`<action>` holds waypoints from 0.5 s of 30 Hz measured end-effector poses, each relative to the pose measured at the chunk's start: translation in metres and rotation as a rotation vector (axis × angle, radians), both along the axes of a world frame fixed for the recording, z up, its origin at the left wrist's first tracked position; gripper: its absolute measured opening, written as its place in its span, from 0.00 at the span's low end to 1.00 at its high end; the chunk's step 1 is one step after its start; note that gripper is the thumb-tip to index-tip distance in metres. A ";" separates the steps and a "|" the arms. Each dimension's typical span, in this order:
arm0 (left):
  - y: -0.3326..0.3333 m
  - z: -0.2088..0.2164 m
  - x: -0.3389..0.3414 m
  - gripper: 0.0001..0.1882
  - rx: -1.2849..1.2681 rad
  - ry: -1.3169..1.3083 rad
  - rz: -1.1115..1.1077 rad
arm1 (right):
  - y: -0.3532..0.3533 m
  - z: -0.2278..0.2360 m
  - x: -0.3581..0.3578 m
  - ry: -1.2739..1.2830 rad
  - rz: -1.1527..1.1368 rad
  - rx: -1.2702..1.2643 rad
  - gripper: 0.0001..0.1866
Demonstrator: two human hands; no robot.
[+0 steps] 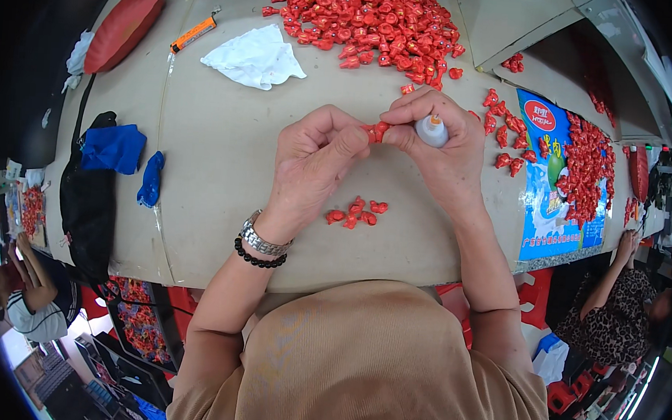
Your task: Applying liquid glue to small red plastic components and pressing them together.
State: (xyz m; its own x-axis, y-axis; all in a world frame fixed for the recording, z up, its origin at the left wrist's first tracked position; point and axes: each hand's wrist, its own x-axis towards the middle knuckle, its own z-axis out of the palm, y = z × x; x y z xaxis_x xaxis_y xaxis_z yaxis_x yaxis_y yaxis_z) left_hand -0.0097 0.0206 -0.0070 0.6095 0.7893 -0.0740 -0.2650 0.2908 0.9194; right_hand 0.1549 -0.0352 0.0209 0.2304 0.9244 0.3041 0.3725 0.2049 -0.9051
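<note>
My left hand (317, 159) pinches a small red plastic figure (375, 131) between thumb and fingertips over the middle of the table. The thumb and forefinger of my right hand (447, 159) meet the other end of the same figure. Tucked in that right hand is a white squeeze bottle (432, 130) with an orange-tinted nozzle. Several loose red figures (356, 213) lie close together on the tabletop, between my forearms. Beyond my hands spreads a large heap of similar red pieces (370, 23). The finer shape of the held figure is hidden by my fingers.
At the far left lie a crumpled white cloth (254, 57), an orange-and-black cutter knife (193, 35) and a red oval tray (128, 26). Blue cloth (113, 149) rests on a black bag. To the right, more red pieces cover a blue printed sheet (539, 222). Other people sit at both sides.
</note>
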 end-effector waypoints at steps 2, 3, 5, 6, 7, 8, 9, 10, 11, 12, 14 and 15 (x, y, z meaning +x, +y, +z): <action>0.000 0.000 0.000 0.12 -0.006 -0.006 0.001 | 0.000 -0.003 -0.001 0.062 0.010 -0.021 0.10; 0.000 0.000 -0.001 0.12 -0.010 -0.009 0.001 | 0.000 -0.003 -0.002 0.102 0.014 -0.042 0.09; -0.001 0.000 -0.001 0.12 0.033 0.013 0.013 | 0.000 -0.005 -0.004 0.177 0.009 -0.072 0.09; 0.000 0.000 -0.001 0.12 0.057 0.023 0.020 | 0.001 -0.007 -0.004 0.210 0.000 -0.082 0.09; -0.001 0.000 -0.002 0.12 0.060 0.027 0.018 | 0.001 -0.008 -0.005 0.243 -0.009 -0.091 0.09; -0.001 -0.001 -0.002 0.12 0.065 0.030 0.016 | 0.000 -0.009 -0.006 0.195 -0.022 -0.081 0.09; 0.002 0.000 -0.002 0.11 0.082 0.029 0.016 | 0.002 -0.008 -0.006 0.142 -0.032 -0.059 0.09; 0.002 0.001 -0.002 0.11 0.075 0.053 0.017 | 0.003 -0.008 -0.007 0.089 -0.042 -0.036 0.09; -0.002 0.001 -0.003 0.11 0.070 0.077 0.017 | 0.000 -0.009 -0.007 0.082 -0.034 -0.029 0.08; -0.002 0.001 -0.003 0.10 0.080 0.099 0.021 | -0.002 -0.011 -0.006 0.073 -0.022 -0.006 0.08; -0.001 -0.001 -0.003 0.10 0.098 0.078 0.017 | 0.000 -0.012 -0.006 0.078 -0.004 0.039 0.08; 0.000 -0.003 -0.003 0.10 0.102 0.071 0.014 | 0.000 -0.014 -0.006 0.097 0.004 0.052 0.08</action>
State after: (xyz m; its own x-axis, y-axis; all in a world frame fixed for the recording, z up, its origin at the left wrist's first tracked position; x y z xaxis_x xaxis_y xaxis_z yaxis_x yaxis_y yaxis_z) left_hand -0.0129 0.0208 -0.0101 0.5947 0.8032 -0.0356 -0.2013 0.1916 0.9606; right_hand 0.1485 -0.0350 0.0070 0.2577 0.9089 0.3278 0.2827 0.2534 -0.9251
